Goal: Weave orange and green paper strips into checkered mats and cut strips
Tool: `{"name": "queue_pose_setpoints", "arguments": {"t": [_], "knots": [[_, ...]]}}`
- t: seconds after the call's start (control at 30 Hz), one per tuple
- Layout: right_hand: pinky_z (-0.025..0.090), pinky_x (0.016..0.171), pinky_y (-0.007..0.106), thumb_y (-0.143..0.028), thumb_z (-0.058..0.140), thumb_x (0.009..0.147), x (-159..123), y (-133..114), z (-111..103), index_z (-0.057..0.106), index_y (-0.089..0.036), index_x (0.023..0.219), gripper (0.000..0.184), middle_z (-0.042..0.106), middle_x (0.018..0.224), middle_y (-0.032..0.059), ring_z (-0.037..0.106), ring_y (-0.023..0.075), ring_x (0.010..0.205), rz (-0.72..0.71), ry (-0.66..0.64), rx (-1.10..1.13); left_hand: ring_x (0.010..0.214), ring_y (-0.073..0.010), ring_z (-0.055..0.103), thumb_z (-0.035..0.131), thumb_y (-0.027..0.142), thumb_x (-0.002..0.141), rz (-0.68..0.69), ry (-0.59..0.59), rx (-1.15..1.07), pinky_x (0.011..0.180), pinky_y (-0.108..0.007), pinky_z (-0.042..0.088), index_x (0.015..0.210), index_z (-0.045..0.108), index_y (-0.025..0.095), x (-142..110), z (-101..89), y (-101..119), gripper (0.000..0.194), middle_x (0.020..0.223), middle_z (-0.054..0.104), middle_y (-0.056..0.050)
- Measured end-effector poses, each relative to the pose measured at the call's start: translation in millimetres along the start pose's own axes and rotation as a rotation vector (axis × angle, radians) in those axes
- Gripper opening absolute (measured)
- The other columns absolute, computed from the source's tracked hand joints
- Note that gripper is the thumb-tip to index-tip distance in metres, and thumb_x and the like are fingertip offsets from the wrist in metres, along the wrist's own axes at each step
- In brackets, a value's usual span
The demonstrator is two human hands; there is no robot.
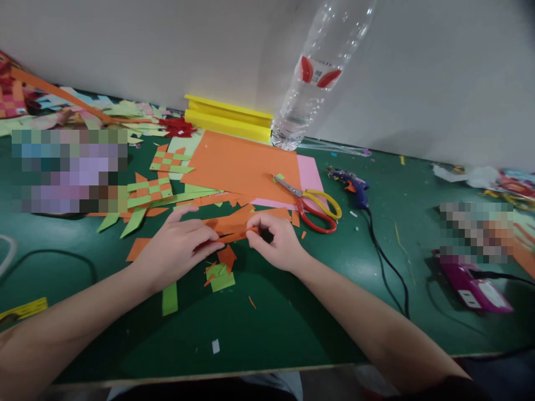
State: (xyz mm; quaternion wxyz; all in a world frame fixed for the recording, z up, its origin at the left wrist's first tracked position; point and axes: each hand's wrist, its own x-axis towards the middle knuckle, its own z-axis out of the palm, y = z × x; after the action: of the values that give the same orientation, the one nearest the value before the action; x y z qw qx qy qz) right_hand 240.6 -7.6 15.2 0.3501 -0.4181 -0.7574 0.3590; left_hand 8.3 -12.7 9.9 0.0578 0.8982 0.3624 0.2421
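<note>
An orange paper strip [236, 236] stretches between my two hands, low over the table. My left hand [179, 248] pinches its left end between thumb and fingers. At the other end, my right hand [276, 240] grips it with thumb and curled index finger. Right behind the strip lies more orange paper [229, 223], partly covered by my hands. Under and in front of them are an orange scrap [227, 257] and a green paper piece [223, 278]. Woven green and orange paper fish [150, 191] lie beyond my left hand. Scissors [309, 203] with red and yellow handles rest beyond my right hand.
Orange sheets [246, 161] lie at the back, beside a folded yellow paper [228, 120] and a tall plastic bottle [309, 83] against the wall. A blue glue gun [353, 184] with its cord lies to the right, near a magenta device [472, 284]. Paper scraps heap up at the left.
</note>
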Motion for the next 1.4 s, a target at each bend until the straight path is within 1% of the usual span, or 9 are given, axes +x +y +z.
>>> {"name": "queue_pose_setpoints", "arguments": {"t": [0.17, 0.3, 0.4, 0.57, 0.83, 1.0, 1.1, 1.27, 1.4], "knots": [[0.035, 0.051, 0.025, -0.023, 0.051, 0.078, 2, 3, 0, 0.048, -0.022, 0.073, 0.006, 0.049, 0.057, -0.0055, 0.043, 0.0087, 0.05, 0.096, 0.037, 0.077, 0.059, -0.0135, 0.059, 0.042, 0.037, 0.101, 0.015, -0.016, 0.023, 0.103, -0.045, 0.035, 0.075, 0.061, 0.02, 2, -1.9, 0, 0.037, 0.066, 0.065, 0.003], [0.034, 0.048, 0.024, -0.024, 0.051, 0.076, 3, 8, 0, 0.049, -0.022, 0.072, 0.005, 0.048, 0.054, -0.0062, 0.043, 0.0084, 0.047, 0.176, 0.086, 0.174, 0.057, -0.013, 0.058, 0.041, 0.036, 0.101, 0.022, -0.001, 0.016, 0.104, -0.044, 0.034, 0.074, 0.06, 0.02, 3, -2.4, 0, 0.037, 0.068, 0.066, 0.003], [0.034, 0.046, 0.023, -0.025, 0.051, 0.075, 4, 9, 0, 0.05, -0.022, 0.074, 0.004, 0.049, 0.052, -0.0073, 0.043, 0.0074, 0.045, 0.208, 0.103, 0.278, 0.056, -0.0127, 0.058, 0.043, 0.036, 0.101, 0.019, 0.0, 0.018, 0.105, -0.043, 0.034, 0.073, 0.06, 0.019, 2, -2.4, 0, 0.037, 0.068, 0.066, 0.003], [0.032, 0.043, 0.022, -0.025, 0.052, 0.072, 6, 7, -2, 0.05, -0.022, 0.074, 0.004, 0.048, 0.048, -0.009, 0.04, 0.0062, 0.041, 0.234, 0.17, 0.36, 0.054, -0.0126, 0.056, 0.043, 0.036, 0.101, 0.005, -0.007, 0.016, 0.104, -0.044, 0.034, 0.072, 0.061, 0.019, 1, -2.9, -1, 0.038, 0.068, 0.066, 0.002], [0.025, 0.039, 0.02, -0.025, 0.054, 0.07, 10, 12, -1, 0.053, -0.022, 0.07, 0.003, 0.044, 0.042, -0.0099, 0.036, 0.0055, 0.038, 0.254, 0.317, 0.521, 0.055, -0.0127, 0.057, 0.041, 0.038, 0.102, -0.002, 0.009, 0.016, 0.104, -0.044, 0.035, 0.072, 0.06, 0.019, 2, -3.3, 0, 0.04, 0.066, 0.065, 0.003], [0.025, 0.038, 0.02, -0.024, 0.054, 0.07, 11, 19, -1, 0.054, -0.022, 0.067, 0.004, 0.041, 0.04, -0.0099, 0.035, 0.0053, 0.037, 0.259, 0.43, 0.618, 0.055, -0.0126, 0.057, 0.041, 0.039, 0.102, -0.006, 0.007, 0.015, 0.104, -0.044, 0.035, 0.072, 0.06, 0.019, 1, -2.7, -1, 0.041, 0.065, 0.064, 0.003], [0.025, 0.039, 0.019, -0.022, 0.053, 0.07, 12, 19, -4, 0.054, -0.021, 0.065, 0.005, 0.04, 0.04, -0.0099, 0.032, 0.0046, 0.038, 0.257, 0.518, 0.67, 0.054, -0.0127, 0.056, 0.041, 0.038, 0.101, -0.007, 0.004, 0.015, 0.104, -0.045, 0.036, 0.072, 0.06, 0.019, 0, -1.9, -3, 0.04, 0.064, 0.063, 0.003], [0.023, 0.039, 0.02, -0.02, 0.052, 0.067, 16, 19, -9, 0.05, -0.021, 0.061, 0.006, 0.036, 0.041, -0.0104, 0.03, 0.0042, 0.037, 0.261, 0.671, 0.744, 0.056, -0.0135, 0.058, 0.041, 0.038, 0.101, -0.027, -0.006, 0.01, 0.106, -0.047, 0.035, 0.072, 0.061, 0.02, 0, -1.5, -4, 0.039, 0.064, 0.062, 0.003], [0.024, 0.041, 0.021, -0.02, 0.051, 0.068, 21, 19, -13, 0.044, -0.021, 0.056, 0.014, 0.032, 0.039, -0.0106, 0.025, 0.0039, 0.037, 0.326, 0.772, 0.877, 0.057, -0.0143, 0.058, 0.042, 0.039, 0.1, -0.048, -0.009, 0.013, 0.105, -0.048, 0.037, 0.073, 0.062, 0.02, -1, -2.4, -6, 0.039, 0.063, 0.062, 0.002]]}}
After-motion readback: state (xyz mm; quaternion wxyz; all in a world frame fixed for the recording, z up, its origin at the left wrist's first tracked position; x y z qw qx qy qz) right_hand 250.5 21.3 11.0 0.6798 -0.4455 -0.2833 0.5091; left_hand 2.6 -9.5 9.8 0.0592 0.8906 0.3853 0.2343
